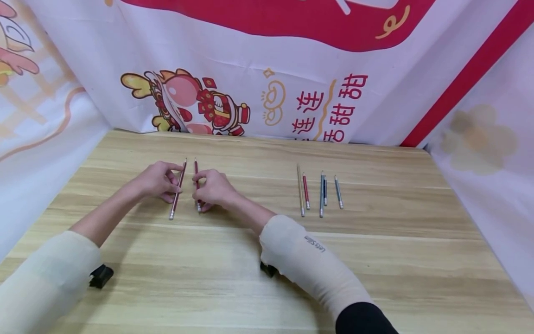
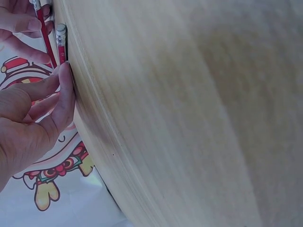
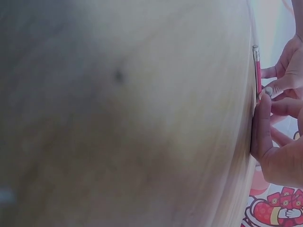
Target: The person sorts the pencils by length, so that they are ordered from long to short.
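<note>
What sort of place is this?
It's probably a small tabletop booth indoors, though I can't see the whole room. There's a wood-look table, printed cloth hanging behind it and along both sides, and pencils on top.

Gap between the maroon pencils (image 1: 175,201) was narrow; left hand (image 1: 158,181) and right hand (image 1: 214,188) flanked it, blocking side entry. A wide lane of surface (image 1: 263,195) ran from right hand to gold pencil (image 1: 300,190), its near approach crossed by the right sleeve (image 1: 314,264). Spaces among the five grouped pencils (image 1: 321,194) were tight. Printed cloth (image 1: 233,51) bounded the rear.
</note>
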`<state>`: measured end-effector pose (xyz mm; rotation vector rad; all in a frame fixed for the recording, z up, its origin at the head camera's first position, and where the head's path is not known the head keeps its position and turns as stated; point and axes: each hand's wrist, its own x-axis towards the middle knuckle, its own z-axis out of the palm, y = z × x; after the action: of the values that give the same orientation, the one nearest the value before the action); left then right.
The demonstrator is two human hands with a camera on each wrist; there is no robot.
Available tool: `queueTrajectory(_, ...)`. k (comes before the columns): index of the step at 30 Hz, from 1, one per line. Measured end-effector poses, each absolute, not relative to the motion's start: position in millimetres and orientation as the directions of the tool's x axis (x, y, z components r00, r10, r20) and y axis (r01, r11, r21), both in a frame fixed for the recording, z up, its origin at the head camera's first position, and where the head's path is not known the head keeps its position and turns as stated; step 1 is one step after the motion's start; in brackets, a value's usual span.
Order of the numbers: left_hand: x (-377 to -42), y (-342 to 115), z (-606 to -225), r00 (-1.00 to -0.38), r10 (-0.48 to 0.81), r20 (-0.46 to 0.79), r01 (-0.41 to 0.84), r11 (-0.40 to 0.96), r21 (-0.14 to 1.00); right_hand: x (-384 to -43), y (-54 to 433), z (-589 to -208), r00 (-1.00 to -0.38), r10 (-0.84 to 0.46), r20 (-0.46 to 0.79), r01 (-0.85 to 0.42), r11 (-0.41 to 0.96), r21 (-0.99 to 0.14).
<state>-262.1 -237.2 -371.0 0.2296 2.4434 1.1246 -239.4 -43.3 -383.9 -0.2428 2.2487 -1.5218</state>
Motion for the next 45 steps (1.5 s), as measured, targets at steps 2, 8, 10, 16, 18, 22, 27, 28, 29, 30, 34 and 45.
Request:
queueTrajectory(2,-262.0,-236.9,-370.7,-0.889,0.326,-0.32,-0.031,0.656,0.754,-240.8,-42.8,-384.4,-0.897,-0.373,-0.236,0.077,0.393,-0.916)
queueTrajectory(8,-262.0,-236.4,-369.9,-0.888,0.33,-0.322,-0.029,0.657,0.753,-245.5,-41.9,-385.7,-0.888,-0.399,-0.227,0.045,0.416,-0.908)
queueTrajectory(10,-262.2,-236.2,-369.6,-0.887,0.331,-0.322,-0.03,0.655,0.755,-246.4,-41.8,-385.6,-0.885,-0.406,-0.226,0.039,0.419,-0.907)
queueTrajectory(16,-262.9,-236.4,-369.3,-0.887,0.333,-0.32,-0.028,0.652,0.757,-247.2,-43.1,-386.0,-0.884,-0.411,-0.222,0.019,0.445,-0.895)
queueTrajectory(18,-262.8,-235.9,-369.2,-0.887,0.333,-0.319,-0.027,0.654,0.756,-247.2,-43.1,-386.4,-0.885,-0.411,-0.216,0.009,0.45,-0.893)
queueTrajectory(22,-262.4,-235.8,-369.4,-0.887,0.332,-0.322,-0.031,0.652,0.758,-247.4,-43.0,-387.2,-0.886,-0.417,-0.203,-0.01,0.453,-0.891)
queueTrajectory(27,-261.6,-236.5,-369.5,-0.886,0.334,-0.321,-0.032,0.647,0.762,-247.5,-43.5,-387.1,-0.884,-0.427,-0.189,-0.034,0.463,-0.886)
queueTrajectory(28,-261.4,-236.5,-369.5,-0.886,0.335,-0.321,-0.032,0.646,0.762,-247.5,-43.6,-387.1,-0.884,-0.428,-0.187,-0.037,0.463,-0.886)
queueTrajectory(29,-261.4,-236.6,-369.5,-0.886,0.336,-0.32,-0.031,0.646,0.763,-247.7,-43.8,-387.2,-0.885,-0.426,-0.187,-0.035,0.461,-0.887)
queueTrajectory(30,-261.3,-236.5,-369.4,-0.886,0.336,-0.32,-0.031,0.645,0.763,-247.7,-44.0,-387.1,-0.886,-0.426,-0.186,-0.035,0.461,-0.887)
queueTrajectory(34,-261.1,-236.7,-369.2,-0.885,0.331,-0.327,-0.042,0.645,0.763,-247.9,-44.3,-387.4,-0.884,-0.429,-0.188,-0.03,0.451,-0.892)
queueTrajectory(45,-260.2,-236.6,-369.3,-0.883,0.334,-0.33,-0.041,0.646,0.763,-249.6,-43.5,-387.8,-0.87,-0.466,-0.163,-0.121,0.521,-0.845)
